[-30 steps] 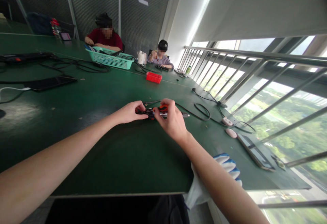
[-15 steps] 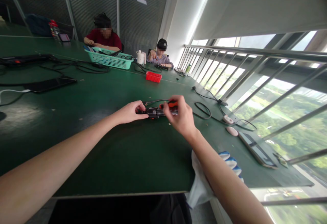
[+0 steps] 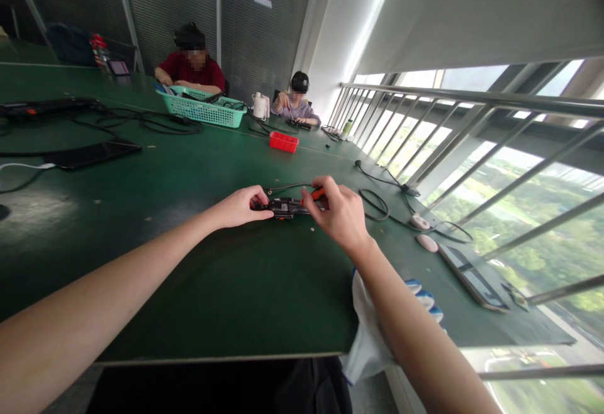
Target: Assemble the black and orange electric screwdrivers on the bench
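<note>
A small black device with a cable (image 3: 282, 206) lies on the green table (image 3: 189, 263) in front of me. My left hand (image 3: 243, 206) is closed on its left end and presses it to the table. My right hand (image 3: 342, 214) is curled round an orange-handled tool (image 3: 317, 194), likely a screwdriver, whose tip meets the right part of the device. Most of the tool is hidden under my fingers.
Black cable loops (image 3: 377, 203) lie just right of my hands, with two small pale objects (image 3: 427, 242) and a phone (image 3: 472, 275) beyond. A white and blue glove (image 3: 377, 332) hangs at the table edge. Farther off: red box (image 3: 284, 142), teal basket (image 3: 202, 109), tablet (image 3: 89, 153), two seated people.
My right hand moved a little to the right and turned, with the orange tool handle now showing less between the fingers. My left hand stayed on the device.
</note>
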### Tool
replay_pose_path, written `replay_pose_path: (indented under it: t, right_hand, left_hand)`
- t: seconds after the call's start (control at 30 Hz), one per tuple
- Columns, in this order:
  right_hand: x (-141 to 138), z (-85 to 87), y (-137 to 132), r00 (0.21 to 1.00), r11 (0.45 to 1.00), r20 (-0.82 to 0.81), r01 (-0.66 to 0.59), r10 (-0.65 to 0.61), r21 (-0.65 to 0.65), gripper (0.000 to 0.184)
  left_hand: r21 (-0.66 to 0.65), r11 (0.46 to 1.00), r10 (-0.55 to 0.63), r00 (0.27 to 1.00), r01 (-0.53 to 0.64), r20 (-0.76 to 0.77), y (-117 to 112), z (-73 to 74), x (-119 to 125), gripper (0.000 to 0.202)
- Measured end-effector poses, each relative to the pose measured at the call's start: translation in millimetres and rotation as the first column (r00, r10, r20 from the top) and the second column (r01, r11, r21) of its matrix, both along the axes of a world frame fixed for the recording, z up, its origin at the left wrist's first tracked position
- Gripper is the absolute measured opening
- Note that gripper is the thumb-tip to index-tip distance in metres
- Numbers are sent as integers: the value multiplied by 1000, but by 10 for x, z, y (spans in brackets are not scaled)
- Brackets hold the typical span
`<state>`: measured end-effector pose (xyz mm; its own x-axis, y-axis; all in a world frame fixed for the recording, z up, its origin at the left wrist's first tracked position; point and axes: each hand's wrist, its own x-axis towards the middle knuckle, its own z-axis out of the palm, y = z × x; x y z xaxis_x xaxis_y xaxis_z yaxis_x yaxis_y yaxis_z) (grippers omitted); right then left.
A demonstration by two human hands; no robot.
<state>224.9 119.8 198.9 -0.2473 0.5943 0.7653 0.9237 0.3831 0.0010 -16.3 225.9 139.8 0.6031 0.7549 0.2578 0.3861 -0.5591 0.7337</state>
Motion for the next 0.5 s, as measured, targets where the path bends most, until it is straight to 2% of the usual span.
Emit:
replay_pose_path:
  t: [0.13,0.23,0.37,0.5]
  right_hand:
    - [-11,8,-16,999,999,-32,-40,39,-11,37]
    - [-19,-11,-4,992,999,-127,14,-19,-45,30]
    - [-28,-52,23,944,997,-319,82,-82,-13,26]
    - [-48,-89,58,949,996,-304,83,-86,-25,24]
  left_hand:
    - [-6,1000,-9,1000,9,14,-7,-2,-3,45]
    - [9,1000,-3,1000,3,11,-6,-9,-8,44]
    - [20,1000,2,1000,-2,-4,-2,-16,-7,42]
    - [28,1000,-2,1000,1,5,-8,-16,4,42]
